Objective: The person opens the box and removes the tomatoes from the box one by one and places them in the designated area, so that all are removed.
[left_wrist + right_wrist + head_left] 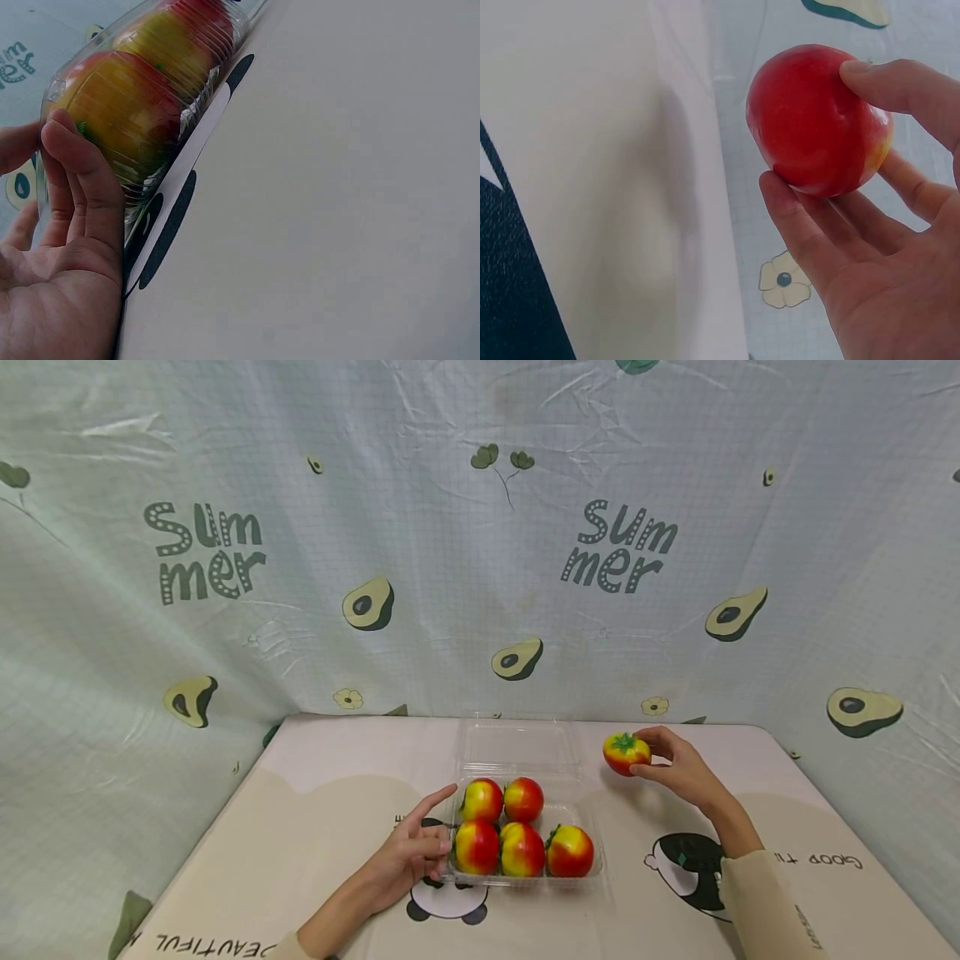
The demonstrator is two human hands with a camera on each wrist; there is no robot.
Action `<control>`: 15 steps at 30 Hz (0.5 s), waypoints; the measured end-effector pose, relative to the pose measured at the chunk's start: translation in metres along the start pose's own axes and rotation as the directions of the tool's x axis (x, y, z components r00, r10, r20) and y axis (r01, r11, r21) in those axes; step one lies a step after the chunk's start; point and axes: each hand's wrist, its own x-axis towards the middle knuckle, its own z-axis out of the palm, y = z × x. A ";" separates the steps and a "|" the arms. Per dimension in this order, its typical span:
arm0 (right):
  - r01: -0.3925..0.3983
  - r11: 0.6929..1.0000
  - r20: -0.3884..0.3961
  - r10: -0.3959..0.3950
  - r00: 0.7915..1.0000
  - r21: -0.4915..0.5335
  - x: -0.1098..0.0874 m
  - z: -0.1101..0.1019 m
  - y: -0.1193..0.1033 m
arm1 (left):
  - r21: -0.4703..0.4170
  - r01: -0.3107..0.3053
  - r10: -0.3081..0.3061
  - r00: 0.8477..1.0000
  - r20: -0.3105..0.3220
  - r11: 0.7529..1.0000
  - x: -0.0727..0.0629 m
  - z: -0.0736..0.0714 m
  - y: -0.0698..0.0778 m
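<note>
In the head view my right hand (pixel 678 768) holds a red-and-yellow fruit with a green leafy top (pixel 626 755), off to the right of a clear plastic container (pixel 588 881). The right wrist view shows the thumb on one side of this fruit (pixel 810 120) and fingertips on the other. My left hand (pixel 408 856) grips the container's left edge, index finger stretched along it and the other fingers curled. Several similar fruits (pixel 522 850) sit in the container, two in the back row and three in front. The back right spot holds none.
The container's clear lid (pixel 517 743) lies folded open behind it. Beneath is a pale tabletop cover (pixel 300 827) printed with panda faces and lettering. A light curtain (pixel 435 527) with avocados and "summer" prints hangs round the back and sides.
</note>
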 end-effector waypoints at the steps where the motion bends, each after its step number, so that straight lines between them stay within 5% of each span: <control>1: -0.004 1.000 0.000 0.004 1.000 0.002 0.000 0.000 0.001 | -0.002 0.000 0.000 1.000 0.001 1.000 0.000 0.000 0.000; 15: -0.035 0.999 -0.002 0.035 0.999 0.020 0.000 0.004 0.007 | -0.007 0.003 -0.003 1.000 -0.005 1.000 0.001 -0.001 -0.001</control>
